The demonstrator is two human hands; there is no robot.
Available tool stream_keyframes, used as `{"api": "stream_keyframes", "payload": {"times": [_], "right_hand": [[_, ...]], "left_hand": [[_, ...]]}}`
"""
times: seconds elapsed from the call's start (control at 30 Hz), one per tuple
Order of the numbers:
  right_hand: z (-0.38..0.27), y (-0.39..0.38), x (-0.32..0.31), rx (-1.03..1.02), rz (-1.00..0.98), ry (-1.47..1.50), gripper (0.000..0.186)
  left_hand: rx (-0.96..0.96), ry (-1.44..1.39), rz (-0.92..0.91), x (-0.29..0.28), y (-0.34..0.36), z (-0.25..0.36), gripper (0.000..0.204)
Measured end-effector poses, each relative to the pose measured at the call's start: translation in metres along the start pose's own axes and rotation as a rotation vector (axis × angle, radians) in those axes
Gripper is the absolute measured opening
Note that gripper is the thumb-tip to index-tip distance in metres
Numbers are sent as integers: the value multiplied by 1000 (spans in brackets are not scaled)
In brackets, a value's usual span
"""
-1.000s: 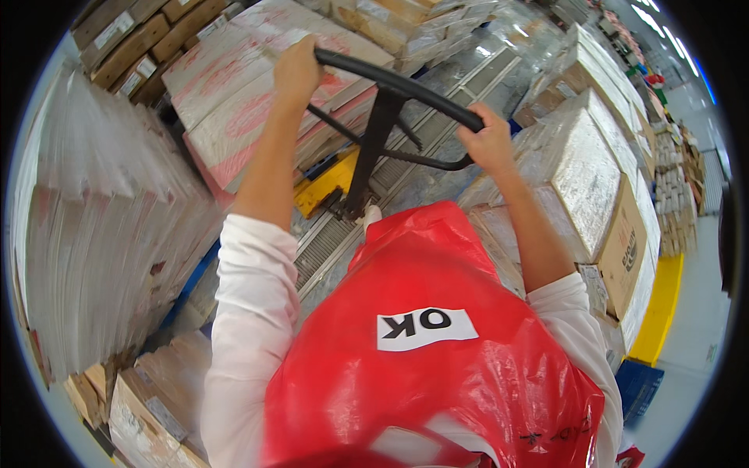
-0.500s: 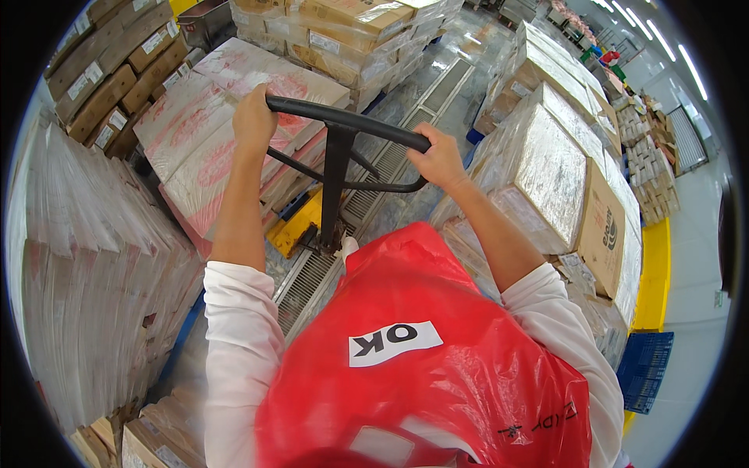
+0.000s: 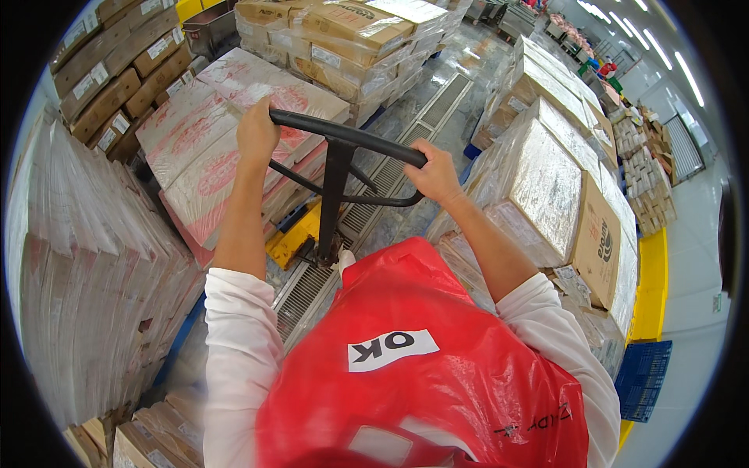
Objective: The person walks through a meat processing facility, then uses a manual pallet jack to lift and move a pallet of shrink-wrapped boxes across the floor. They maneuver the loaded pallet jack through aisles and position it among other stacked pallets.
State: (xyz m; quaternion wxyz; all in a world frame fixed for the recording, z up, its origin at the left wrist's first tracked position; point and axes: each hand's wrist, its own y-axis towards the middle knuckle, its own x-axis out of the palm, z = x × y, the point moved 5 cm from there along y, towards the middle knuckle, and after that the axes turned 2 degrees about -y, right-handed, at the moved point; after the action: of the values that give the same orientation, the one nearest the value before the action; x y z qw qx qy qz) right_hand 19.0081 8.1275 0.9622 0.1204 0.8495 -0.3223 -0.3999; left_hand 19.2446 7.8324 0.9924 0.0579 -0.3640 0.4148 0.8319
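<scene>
Both my arms stretch forward to the black loop handle (image 3: 343,136) of a pallet jack. My left hand (image 3: 257,134) is wrapped round the handle's left end, and my right hand (image 3: 434,173) grips its right end. From the handle a dark shaft runs down to the jack's yellow body (image 3: 295,238), which stands by a floor drain grate. Just beyond it and to the left is a low load of white, red-printed boxes (image 3: 211,148) under clear film. Whether the forks are under that load is hidden.
Tall film-wrapped stacks (image 3: 101,273) stand close on my left, with brown cartons (image 3: 125,93) behind. Wrapped cartons (image 3: 538,187) line the right side. Another wrapped pallet load (image 3: 351,39) stands ahead. A drain grate (image 3: 445,101) runs along the wet aisle. A blue crate (image 3: 644,378) is at lower right.
The surroundings sit slightly lower in the picture, a small shift of view. Both hands keep their grip on the handle.
</scene>
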Motion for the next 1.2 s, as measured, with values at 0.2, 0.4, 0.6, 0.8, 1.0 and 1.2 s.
{"api": "stream_keyframes", "payload": {"times": [0.2,0.4,0.6,0.8,1.0,1.2], "right_hand": [[-1,-2,-4,1,14,26,19],[-5,-3,0,-43,43,-51,22],[-1,-4,0,-18,55,-72,20],[-1,-2,2,-3,27,-49,19],[-1,-3,2,-13,52,-38,18],[0,-4,2,4,33,-28,17]], "left_hand": [[35,1,16,3,-1,5,16],[55,43,53,8,-3,-11,13],[-2,55,-39,12,0,-5,16],[-4,45,-26,6,-2,-4,16],[-22,22,-18,9,-1,-6,16],[-28,13,-2,9,-2,-5,15]]}}
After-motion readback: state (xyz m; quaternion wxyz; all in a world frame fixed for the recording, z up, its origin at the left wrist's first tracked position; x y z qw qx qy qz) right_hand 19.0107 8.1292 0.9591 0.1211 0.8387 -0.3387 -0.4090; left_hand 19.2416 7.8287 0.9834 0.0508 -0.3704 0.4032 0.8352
